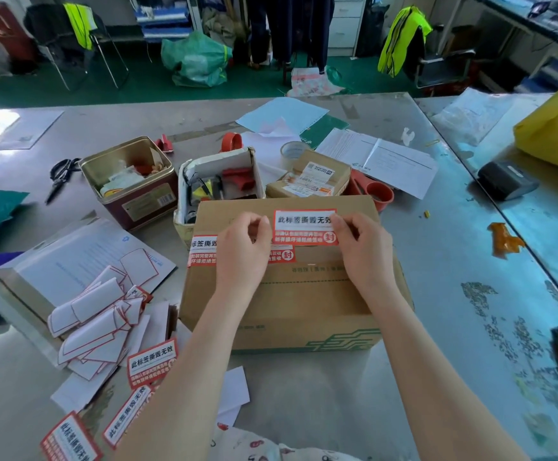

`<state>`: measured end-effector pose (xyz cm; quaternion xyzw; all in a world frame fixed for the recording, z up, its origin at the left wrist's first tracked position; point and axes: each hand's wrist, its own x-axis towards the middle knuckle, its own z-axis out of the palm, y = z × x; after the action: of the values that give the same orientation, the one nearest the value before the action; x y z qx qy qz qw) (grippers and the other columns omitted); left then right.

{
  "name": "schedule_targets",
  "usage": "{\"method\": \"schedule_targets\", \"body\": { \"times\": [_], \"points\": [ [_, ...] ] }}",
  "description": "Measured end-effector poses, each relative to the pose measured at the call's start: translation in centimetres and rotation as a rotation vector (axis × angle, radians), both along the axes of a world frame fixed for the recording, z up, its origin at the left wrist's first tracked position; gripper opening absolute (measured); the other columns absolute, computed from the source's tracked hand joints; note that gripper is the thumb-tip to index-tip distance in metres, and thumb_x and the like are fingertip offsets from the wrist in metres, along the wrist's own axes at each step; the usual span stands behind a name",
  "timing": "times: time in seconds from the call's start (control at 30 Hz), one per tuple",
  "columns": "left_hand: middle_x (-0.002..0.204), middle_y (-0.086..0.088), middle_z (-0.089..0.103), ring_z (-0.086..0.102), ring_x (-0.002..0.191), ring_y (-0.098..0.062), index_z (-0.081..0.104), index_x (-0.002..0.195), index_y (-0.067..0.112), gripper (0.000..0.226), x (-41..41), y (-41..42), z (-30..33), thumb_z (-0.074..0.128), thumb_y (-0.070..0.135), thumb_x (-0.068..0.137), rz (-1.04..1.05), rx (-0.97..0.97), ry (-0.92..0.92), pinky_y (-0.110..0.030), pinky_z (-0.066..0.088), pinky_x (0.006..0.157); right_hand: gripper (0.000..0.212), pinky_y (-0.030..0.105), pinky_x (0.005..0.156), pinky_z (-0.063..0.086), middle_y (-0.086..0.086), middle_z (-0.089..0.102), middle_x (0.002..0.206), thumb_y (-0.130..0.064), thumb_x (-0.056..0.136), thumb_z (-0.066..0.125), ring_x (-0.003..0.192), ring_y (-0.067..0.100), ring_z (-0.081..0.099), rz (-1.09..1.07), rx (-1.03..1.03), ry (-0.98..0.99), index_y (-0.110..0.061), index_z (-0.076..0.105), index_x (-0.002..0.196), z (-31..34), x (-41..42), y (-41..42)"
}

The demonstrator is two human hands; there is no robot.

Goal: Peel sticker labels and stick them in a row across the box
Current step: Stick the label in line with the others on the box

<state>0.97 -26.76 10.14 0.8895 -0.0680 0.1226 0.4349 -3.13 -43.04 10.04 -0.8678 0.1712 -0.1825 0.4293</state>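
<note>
Centrally, a person is holding a red-and-white sticker label (304,226) stretched between both hands above the top of the cardboard box (290,294). The left hand (242,252) is pinching the label's left edge between curled fingertips and thumb; the right hand (360,247) is pinching its right edge in the same way, so both are closing on the sheet rather than lying flat. Whether the label is already touching the cardboard cannot be told from this view.

Two applied labels (204,250) are lying along the box's far half, partly hidden under the left hand — the held label is sitting just to their right and slightly farther back, apparently next in the row.

As a judgement, the label is handling as a very light, limp film with a tacky underside: it is likely to curl, fold onto itself or cling to skin, so holding it by opposite edges under slight tension is the sound grip. The box is looking stiff and steady enough to press against.

Spare labels (152,362) and peeled backing papers (94,322) are lying on the table (420,327) at the left — a metal tin (131,181) and scissors (61,176) are standing beyond.
</note>
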Motion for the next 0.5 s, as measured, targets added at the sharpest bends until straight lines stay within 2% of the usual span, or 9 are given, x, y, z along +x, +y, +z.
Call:
{"method": "schedule_targets", "body": {
  "times": [0.1,0.17,0.2,0.27,0.33,0.37,0.5],
  "points": [
    [0.085,0.002,0.06,0.058,0.081,-0.012,0.061,0.093,0.007,0.016,0.0,0.9,-0.5,0.05,0.019,0.094,0.028,-0.007,-0.017,-0.016,0.04,0.064,0.025,0.01,0.051,0.034,-0.01,0.058,0.072,-0.035,0.095,0.049,0.064,0.005,0.052,-0.062,0.023,0.004,-0.017,0.059,0.081,-0.2,0.2,-0.9],
    [0.09,0.0,0.062,0.059,0.085,-0.012,0.06,0.096,0.008,0.013,-0.2,1.4,-0.7,0.051,0.018,0.093,-0.028,0.051,-0.017,-0.015,0.042,0.063,0.026,0.01,0.05,0.034,-0.007,0.059,0.074,-0.035,0.095,0.049,0.063,0.005,0.051,-0.059,0.028,0.028,-0.016,0.059,0.08,-0.2,0.2,-1.3],
    [0.097,-0.002,0.065,0.059,0.089,-0.012,0.06,0.101,0.009,0.016,-0.3,1.5,-0.8,0.05,0.018,0.093,-0.078,0.09,-0.014,-0.013,0.044,0.067,0.027,0.013,0.051,0.033,-0.005,0.06,0.074,-0.035,0.095,0.049,0.064,0.006,0.051,-0.052,0.021,0.042,-0.016,0.059,0.079,-0.2,0.1,-1.4],
    [0.121,-0.004,0.062,0.056,0.111,-0.014,0.057,0.121,0.011,0.028,-0.5,1.4,-0.9,0.048,0.019,0.095,-0.195,0.179,0.009,-0.019,0.045,0.087,0.027,0.019,0.052,0.032,-0.005,0.059,0.072,-0.034,0.095,0.049,0.063,0.008,0.05,-0.038,0.0,0.068,-0.016,0.059,0.077,-0.1,-0.1,-1.7],
    [0.142,-0.002,0.047,0.039,0.134,-0.014,0.046,0.135,0.013,0.039,-0.7,1.2,-0.9,0.044,0.019,0.097,-0.295,0.279,0.023,-0.028,0.03,0.108,0.027,0.019,0.051,0.03,-0.007,0.056,0.07,-0.032,0.096,0.048,0.06,0.005,0.048,-0.032,-0.026,0.091,-0.017,0.058,0.075,0.1,-0.5,-2.1],
    [0.147,0.0,0.041,0.031,0.138,-0.012,0.042,0.139,0.014,0.041,-0.8,1.1,-0.9,0.041,0.02,0.098,-0.336,0.333,0.014,-0.029,0.023,0.113,0.026,0.019,0.052,0.031,-0.007,0.057,0.071,-0.031,0.096,0.048,0.061,0.004,0.048,-0.029,-0.039,0.1,-0.017,0.059,0.078,0.1,-0.6,-2.3],
    [0.151,0.003,0.034,0.021,0.142,-0.008,0.037,0.142,0.016,0.043,-1.0,1.1,-1.1,0.034,0.022,0.099,-0.43,0.494,-0.035,-0.026,0.01,0.115,0.024,0.02,0.053,0.034,-0.006,0.061,0.077,-0.031,0.096,0.048,0.064,0.004,0.051,-0.007,-0.07,0.134,-0.016,0.062,0.084,0.0,-0.9,-2.7]
  ]
}}
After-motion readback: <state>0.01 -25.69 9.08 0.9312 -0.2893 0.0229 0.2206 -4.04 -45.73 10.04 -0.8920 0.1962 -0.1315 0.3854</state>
